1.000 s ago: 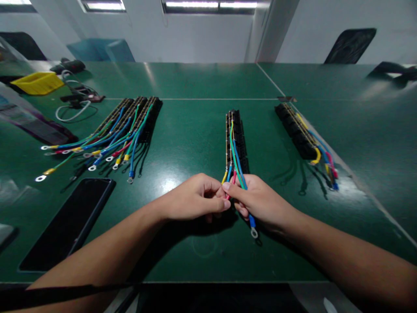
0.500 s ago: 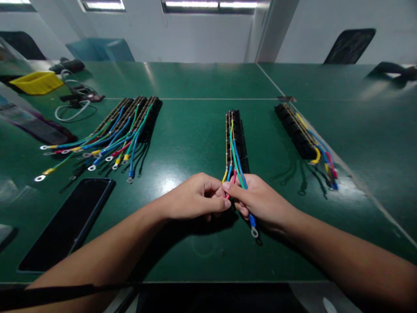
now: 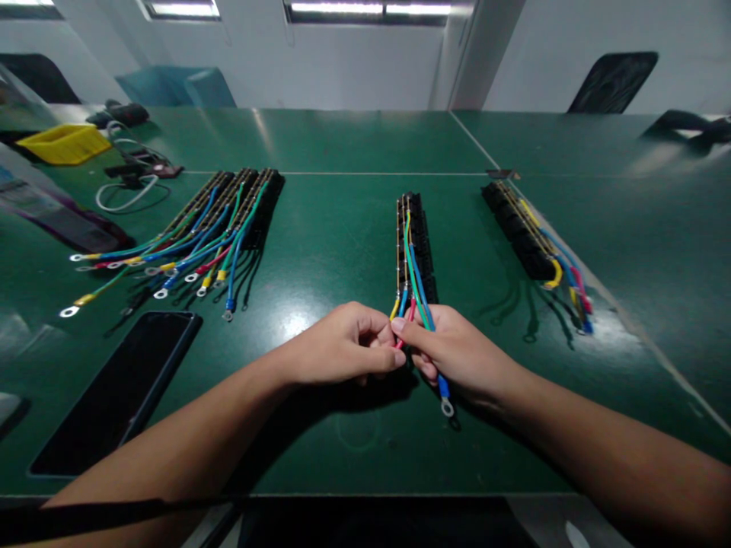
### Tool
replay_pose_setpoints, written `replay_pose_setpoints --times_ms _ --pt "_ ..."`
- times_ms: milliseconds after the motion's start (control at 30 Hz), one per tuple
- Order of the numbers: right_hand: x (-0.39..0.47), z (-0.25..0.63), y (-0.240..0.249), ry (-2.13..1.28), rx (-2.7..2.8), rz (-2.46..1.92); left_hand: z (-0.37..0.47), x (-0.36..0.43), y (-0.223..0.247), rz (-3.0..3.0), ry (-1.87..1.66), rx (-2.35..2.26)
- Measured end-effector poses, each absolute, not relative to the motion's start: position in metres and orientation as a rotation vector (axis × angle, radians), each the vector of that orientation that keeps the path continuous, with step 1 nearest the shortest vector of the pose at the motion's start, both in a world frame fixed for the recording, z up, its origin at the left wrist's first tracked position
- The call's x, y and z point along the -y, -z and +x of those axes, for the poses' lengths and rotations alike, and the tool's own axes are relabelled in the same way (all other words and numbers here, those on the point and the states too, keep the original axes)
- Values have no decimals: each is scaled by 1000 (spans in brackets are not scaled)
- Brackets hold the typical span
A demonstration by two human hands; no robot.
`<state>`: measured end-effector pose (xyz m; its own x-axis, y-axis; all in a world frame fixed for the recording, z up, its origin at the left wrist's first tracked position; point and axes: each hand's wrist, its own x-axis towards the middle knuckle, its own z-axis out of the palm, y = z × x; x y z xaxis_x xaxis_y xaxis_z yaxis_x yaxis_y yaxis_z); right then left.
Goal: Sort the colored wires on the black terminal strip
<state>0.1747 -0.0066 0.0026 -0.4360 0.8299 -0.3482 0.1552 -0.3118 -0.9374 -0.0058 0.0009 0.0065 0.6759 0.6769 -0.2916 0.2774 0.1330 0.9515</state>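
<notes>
In front of me a long black socket strip [image 3: 422,236] with bare metal rails lies on the green table, and coloured wires run from it toward me. My left hand [image 3: 354,346] pinches the red wire [image 3: 412,310] between thumb and fingers. Closed around the green wire [image 3: 416,285] and the blue wire [image 3: 419,281], my right hand [image 3: 451,346] has its thumb across them and touches the left fingertips. A ring terminal [image 3: 447,406] with a blue sleeve pokes out below the right hand. The yellow wire [image 3: 394,307] bends down behind my left fingers, its end hidden.
Three similar wired strips [image 3: 234,202] lie side by side on the left, their ring terminals toward me. Another wired strip [image 3: 517,228] lies at right. A phone [image 3: 117,396] rests near my left forearm. A yellow bin [image 3: 67,144] and a white cable [image 3: 129,205] are at far left.
Almost nothing differs. The strip and the wires in my hands have shifted very slightly to the right; both hands keep their hold.
</notes>
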Motion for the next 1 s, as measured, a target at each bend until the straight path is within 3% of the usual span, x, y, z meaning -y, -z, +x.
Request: replay_pose_setpoints --times_ms 1000 --pt "6 175 -2 -1797 1460 -1269 -7 1 -7 1550 -317 -875"
